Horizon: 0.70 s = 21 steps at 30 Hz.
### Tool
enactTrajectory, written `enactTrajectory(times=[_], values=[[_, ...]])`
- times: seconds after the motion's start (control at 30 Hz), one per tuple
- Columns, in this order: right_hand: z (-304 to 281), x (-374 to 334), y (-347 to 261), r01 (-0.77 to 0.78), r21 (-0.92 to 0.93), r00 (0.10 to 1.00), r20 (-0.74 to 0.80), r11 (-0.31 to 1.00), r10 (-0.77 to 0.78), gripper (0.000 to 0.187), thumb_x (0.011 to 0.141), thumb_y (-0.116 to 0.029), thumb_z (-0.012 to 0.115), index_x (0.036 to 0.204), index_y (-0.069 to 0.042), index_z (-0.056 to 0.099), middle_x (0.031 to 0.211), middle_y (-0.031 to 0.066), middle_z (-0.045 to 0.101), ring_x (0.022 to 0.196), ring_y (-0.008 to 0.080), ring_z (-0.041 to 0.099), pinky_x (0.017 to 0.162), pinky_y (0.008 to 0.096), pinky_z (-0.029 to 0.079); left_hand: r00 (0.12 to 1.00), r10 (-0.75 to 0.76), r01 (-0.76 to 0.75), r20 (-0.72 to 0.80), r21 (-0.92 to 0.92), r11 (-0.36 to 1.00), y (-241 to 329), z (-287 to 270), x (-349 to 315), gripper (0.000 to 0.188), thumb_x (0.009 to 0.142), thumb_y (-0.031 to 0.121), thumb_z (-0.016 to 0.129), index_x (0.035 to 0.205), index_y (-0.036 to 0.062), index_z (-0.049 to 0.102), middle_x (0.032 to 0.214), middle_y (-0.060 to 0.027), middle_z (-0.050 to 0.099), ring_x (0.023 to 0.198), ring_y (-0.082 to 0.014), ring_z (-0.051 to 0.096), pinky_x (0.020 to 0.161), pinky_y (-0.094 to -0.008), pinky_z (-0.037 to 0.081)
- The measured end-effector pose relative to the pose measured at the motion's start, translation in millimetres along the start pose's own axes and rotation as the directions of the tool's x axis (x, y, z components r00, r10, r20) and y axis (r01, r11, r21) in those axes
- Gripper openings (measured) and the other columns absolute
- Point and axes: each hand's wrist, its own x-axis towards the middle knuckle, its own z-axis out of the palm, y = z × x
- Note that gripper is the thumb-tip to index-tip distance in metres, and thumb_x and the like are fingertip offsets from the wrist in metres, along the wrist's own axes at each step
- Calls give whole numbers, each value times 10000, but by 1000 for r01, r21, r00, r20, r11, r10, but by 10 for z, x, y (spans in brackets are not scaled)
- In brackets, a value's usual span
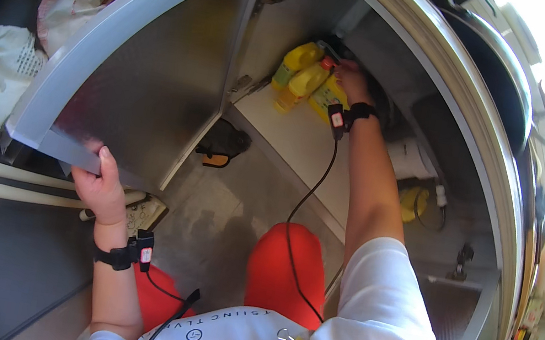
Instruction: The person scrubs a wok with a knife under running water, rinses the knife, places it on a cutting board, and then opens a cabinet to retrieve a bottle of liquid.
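My left hand (102, 186) is closed round the lower edge of an open grey cabinet door (152, 71), thumb on the near face. Deep inside the cabinet, my right hand (350, 82) is at the top of a yellow jug (328, 98), its fingers curled and partly hidden. Just left of that jug is a clear bottle of yellow liquid with a red cap (302, 87). Beyond it stands another yellow bottle (298, 59). All of them are on the pale cabinet floor (267, 113).
A dark object (225, 142) lies on the floor below the cabinet opening. White and printed bags (4, 75) are behind the door. Inside the cabinet at right are a yellow item (413, 204) and a white plug (440, 195). A dark pan (491, 70) is above the cabinet's edge.
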Motion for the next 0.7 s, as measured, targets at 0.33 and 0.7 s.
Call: enactTrajectory(times=[0.33, 0.7], values=[[-69, 1698, 320, 89, -338, 975, -163, 937, -151, 334, 872, -80, 599, 1196, -6, 566, 1126, 106, 598, 982, 191, 585, 753, 265, 502, 988, 39, -33, -147, 40, 999, -46, 119, -14, 271, 966, 96, 515, 1201, -37, 493, 1160, -96, 565, 1050, -171, 516, 981, -331, 382], [-44, 2297, 870, -30, -423, 966, -245, 906, -83, 332, 876, -84, 599, 1198, -9, 562, 1130, 104, 594, 977, 188, 584, 761, 271, 510, 979, -99, 81, -177, -107, 991, -105, 89, -27, 516, 957, 106, 460, 1427, -33, 302, 1455, -206, 365, 1337, -312, 373, 1109, -461, 304]])
